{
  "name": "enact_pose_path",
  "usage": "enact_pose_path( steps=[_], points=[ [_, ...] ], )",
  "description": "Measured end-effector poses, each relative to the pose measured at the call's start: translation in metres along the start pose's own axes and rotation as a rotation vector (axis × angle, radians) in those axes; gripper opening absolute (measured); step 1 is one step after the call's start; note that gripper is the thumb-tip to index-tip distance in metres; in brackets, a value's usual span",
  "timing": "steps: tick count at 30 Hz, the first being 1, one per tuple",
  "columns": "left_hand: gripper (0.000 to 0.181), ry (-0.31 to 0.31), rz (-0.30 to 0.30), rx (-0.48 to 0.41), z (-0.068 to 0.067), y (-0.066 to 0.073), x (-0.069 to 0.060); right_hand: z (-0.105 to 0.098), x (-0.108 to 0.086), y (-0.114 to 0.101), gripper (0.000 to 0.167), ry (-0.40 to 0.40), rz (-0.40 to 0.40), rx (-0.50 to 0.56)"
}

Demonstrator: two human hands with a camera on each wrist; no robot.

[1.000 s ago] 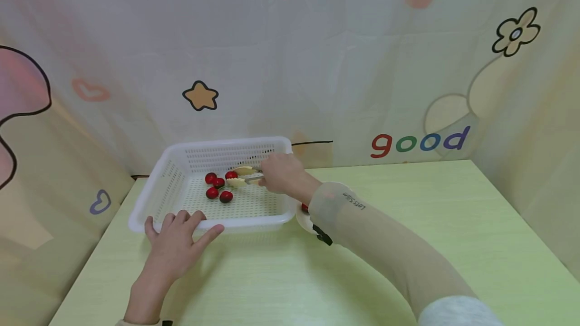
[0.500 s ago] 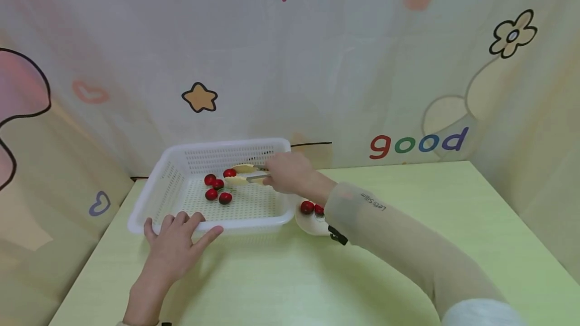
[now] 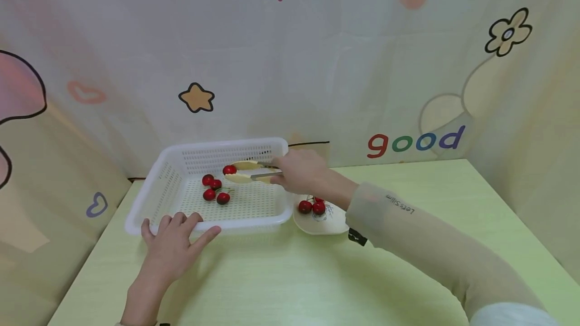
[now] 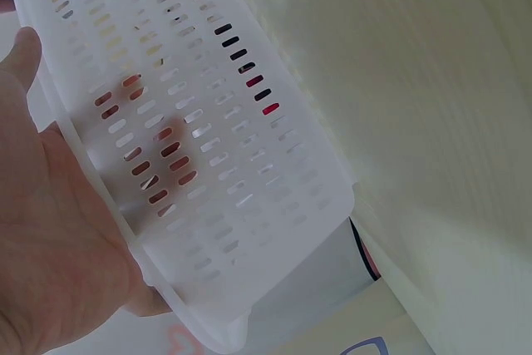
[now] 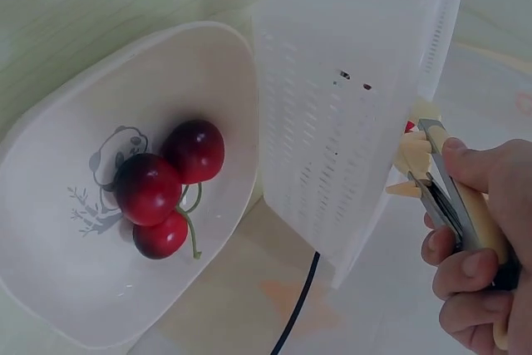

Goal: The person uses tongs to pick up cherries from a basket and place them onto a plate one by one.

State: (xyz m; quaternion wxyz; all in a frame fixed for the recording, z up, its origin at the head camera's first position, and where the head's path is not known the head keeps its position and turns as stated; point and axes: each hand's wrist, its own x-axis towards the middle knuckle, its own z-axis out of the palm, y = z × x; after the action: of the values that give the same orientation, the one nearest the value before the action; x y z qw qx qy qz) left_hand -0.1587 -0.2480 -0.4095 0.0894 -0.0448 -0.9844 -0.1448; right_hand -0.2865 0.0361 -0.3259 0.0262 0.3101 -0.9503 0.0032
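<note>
My right hand point(image 3: 302, 171) grips metal tongs point(image 3: 265, 176) with pale yellow tips, reaching over the right rim of a white perforated basket point(image 3: 254, 223). Between the tong tips is a red cherry point(image 3: 229, 170), apparently a little above the basket floor. Several more cherries point(image 3: 216, 185) lie inside, left of the tongs. My left hand point(image 3: 173, 243) holds the basket's near rim, fingers hooked over it and thumb spread along it. From the left wrist view, cherries show dimly through the basket wall point(image 4: 274, 230); the right wrist view shows fingers wrapped around the tong handles.
Right of the basket stands a white dish point(image 5: 50, 230) with a panda drawing, holding three dark red cherries point(image 5: 148, 189) with green stems. My right forearm partly covers it in the head view. A patterned curtain point(image 3: 317, 64) hangs behind the pale green table point(image 3: 272, 286).
The tongs and the cherry at their tips have risen slightly, and my right forearm has shifted right, uncovering more of the dish. My left hand has stayed on the rim.
</note>
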Motion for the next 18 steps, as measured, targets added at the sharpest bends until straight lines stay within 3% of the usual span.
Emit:
enact_pose_path(
  steps=[10,18],
  points=[
    [0.064,-0.003,0.001,0.002,0.001,-0.001,0.001,0.001,-0.013,0.014,0.042,0.032,-0.041,0.006],
    [0.063,0.003,0.003,-0.003,0.002,-0.002,0.000,-0.002,-0.023,0.024,0.032,0.044,-0.048,0.075]
  ],
)
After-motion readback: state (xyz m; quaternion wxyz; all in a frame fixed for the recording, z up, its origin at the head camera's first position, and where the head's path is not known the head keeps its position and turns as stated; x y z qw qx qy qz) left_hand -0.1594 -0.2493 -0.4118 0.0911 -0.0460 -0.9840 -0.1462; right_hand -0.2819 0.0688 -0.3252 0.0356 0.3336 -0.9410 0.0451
